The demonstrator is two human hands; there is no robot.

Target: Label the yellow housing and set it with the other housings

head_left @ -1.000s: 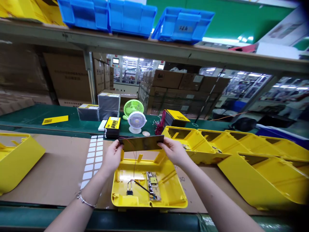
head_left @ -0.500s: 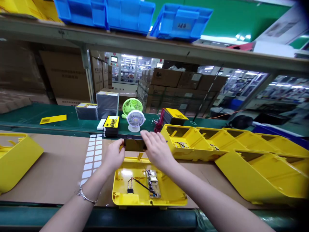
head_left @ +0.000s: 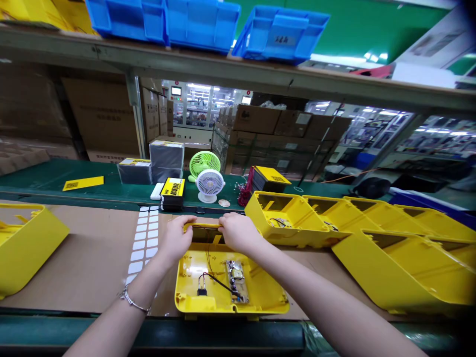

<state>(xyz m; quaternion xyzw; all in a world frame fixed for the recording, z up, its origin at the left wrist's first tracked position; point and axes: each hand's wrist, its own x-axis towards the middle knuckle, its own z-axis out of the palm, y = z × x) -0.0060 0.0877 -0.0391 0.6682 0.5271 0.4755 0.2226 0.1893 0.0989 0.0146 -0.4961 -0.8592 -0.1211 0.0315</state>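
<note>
A yellow housing [head_left: 193, 267] lies open in front of me, with a circuit board [head_left: 237, 282] and a black plug part [head_left: 202, 291] inside. My left hand [head_left: 179, 235] is closed on the left end of the housing's far edge. On the same edge, further right, my right hand [head_left: 238, 232] has its fingers curled over the rim. Between the hands a dark panel [head_left: 201, 234] stands against the far wall, and thin wires run down from it toward the board.
Several yellow housings [head_left: 405, 267] stand to the right, another yellow housing [head_left: 33, 248] at far left. White labels [head_left: 137, 244] lie on the cardboard. Behind are a white fan [head_left: 209, 183], a green fan [head_left: 204, 161] and red wires [head_left: 244, 191]. Blue bins [head_left: 282, 37] sit overhead.
The dark panel has gone lower, against the housing's far wall. My right hand has moved down and its fingers have curled over the rim. A round disc beside the white fan now shows.
</note>
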